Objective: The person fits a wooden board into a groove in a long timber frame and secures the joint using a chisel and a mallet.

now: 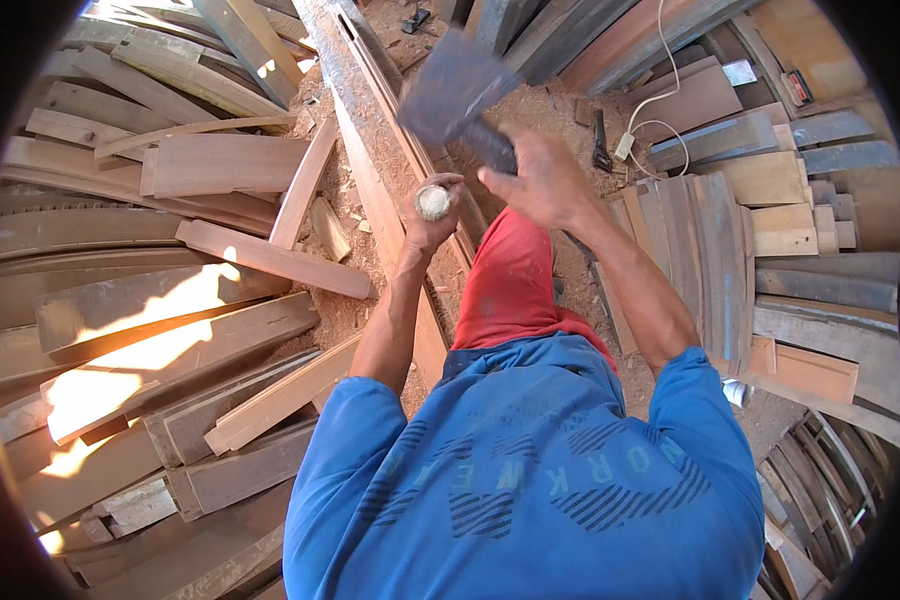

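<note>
My left hand [432, 232] is closed around the upright handle of a chisel [432, 203]. Only its round, pale, worn butt end shows; the blade is hidden below my fist. My right hand [545, 182] grips the black handle of a mallet [455, 88] with a broad, dark, block-like head. The mallet head is raised beyond my left hand, apart from the chisel, and slightly smeared by motion. Under my left hand runs a long wooden beam [378, 75], with a pale reddish plank [370, 175] along its left side.
Stacked boards [220, 165] crowd the left, some sunlit. More upright planks [705, 250] stand at the right. A white cable with a socket [625, 147] lies near a dark tool [601, 140] at the far right. Wood chips and sawdust [345, 215] cover the ground.
</note>
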Demonstrator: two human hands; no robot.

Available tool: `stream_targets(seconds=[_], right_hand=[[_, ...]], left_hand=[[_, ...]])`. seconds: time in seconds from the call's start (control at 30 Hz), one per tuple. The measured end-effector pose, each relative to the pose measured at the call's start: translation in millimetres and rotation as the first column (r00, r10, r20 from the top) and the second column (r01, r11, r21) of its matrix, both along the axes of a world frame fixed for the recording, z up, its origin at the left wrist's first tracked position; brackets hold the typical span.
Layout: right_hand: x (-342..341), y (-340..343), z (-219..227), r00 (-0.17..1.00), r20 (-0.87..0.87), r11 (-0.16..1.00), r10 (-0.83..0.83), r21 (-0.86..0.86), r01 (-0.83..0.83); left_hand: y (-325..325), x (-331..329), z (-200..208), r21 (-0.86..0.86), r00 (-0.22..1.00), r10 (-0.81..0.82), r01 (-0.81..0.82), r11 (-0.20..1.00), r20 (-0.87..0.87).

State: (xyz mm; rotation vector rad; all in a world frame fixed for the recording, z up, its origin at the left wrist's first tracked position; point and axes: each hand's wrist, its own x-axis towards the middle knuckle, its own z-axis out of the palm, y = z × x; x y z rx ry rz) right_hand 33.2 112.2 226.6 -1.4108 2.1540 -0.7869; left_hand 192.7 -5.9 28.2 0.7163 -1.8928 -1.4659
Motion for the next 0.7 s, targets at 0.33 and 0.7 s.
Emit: stream_targets(seconds=[0.33, 0.7], right_hand=[[7, -4, -54, 0.922, -0.363, 0.981, 0.132, -0.088, -0.175], [20, 9, -28, 0.925, 0.373, 0.974, 0.071, -0.227, 0.017]], left_hand=[[-4, -6, -21, -0.105, 0.996, 0.059, -0.052, 0.993, 0.066], [-50, -14, -35, 0.444, 0.987, 0.147, -0.159, 0.882, 0.062]])
